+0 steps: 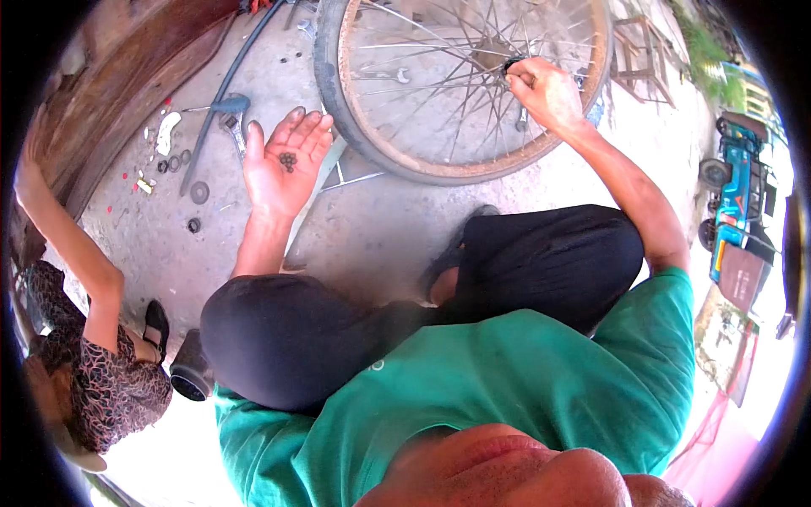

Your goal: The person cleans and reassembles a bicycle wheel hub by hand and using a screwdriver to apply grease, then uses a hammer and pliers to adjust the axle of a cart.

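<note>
A bicycle wheel (473,175) with a rusty rim and dark tyre lies in front of me, its spokes running to a brown, grimy hub (490,54). At that hub my right hand (541,91) is closed in a pinch, with dark material by its fingertips; what it grips is too small to make out. To the left of the tyre, my left hand (287,165) is held palm up, fingers stretched out. Several small dark bearing balls (288,160) rest in a cluster on its palm.
A blue-handled screwdriver (230,104), wrench (231,127), washer (199,193), nut (194,226) and dark hose (221,93) lie on the floor at left. Another spanner (397,76) shows through the spokes. A person's arm (76,245) is at far left; a wooden stool (644,59) stands far right.
</note>
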Demonstrator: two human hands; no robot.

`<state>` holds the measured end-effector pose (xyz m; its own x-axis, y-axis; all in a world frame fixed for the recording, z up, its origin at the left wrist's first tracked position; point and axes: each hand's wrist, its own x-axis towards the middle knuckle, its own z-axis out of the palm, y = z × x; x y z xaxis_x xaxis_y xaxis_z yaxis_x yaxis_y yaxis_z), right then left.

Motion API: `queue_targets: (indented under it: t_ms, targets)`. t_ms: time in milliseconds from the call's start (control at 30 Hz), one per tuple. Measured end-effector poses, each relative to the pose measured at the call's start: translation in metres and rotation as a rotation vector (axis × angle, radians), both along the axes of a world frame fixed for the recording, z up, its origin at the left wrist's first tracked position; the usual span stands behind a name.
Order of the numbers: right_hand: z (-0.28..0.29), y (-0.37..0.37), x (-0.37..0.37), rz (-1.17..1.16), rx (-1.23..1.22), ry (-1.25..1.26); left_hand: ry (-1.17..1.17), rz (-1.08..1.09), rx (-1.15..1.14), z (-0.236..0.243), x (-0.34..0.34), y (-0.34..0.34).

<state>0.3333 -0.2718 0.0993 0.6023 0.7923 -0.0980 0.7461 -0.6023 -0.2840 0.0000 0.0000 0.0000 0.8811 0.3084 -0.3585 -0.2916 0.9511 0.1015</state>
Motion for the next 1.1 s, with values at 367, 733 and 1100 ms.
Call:
queue_targets:
  t_ms: [367,733,1100]
  targets:
    - [0.000,0.122,-0.169,0.739,0.109,0.213,0.140,-0.044,-0.008,0.012,0.015,-0.030]
    - [-0.037,0.162,-0.201,0.798,0.217,0.059,0.229,-0.033,0.041,0.012,0.010,-0.026]
    - [0.002,0.154,-0.186,0.786,0.023,0.203,0.262,-0.010,0.025,0.016,0.013,-0.028]
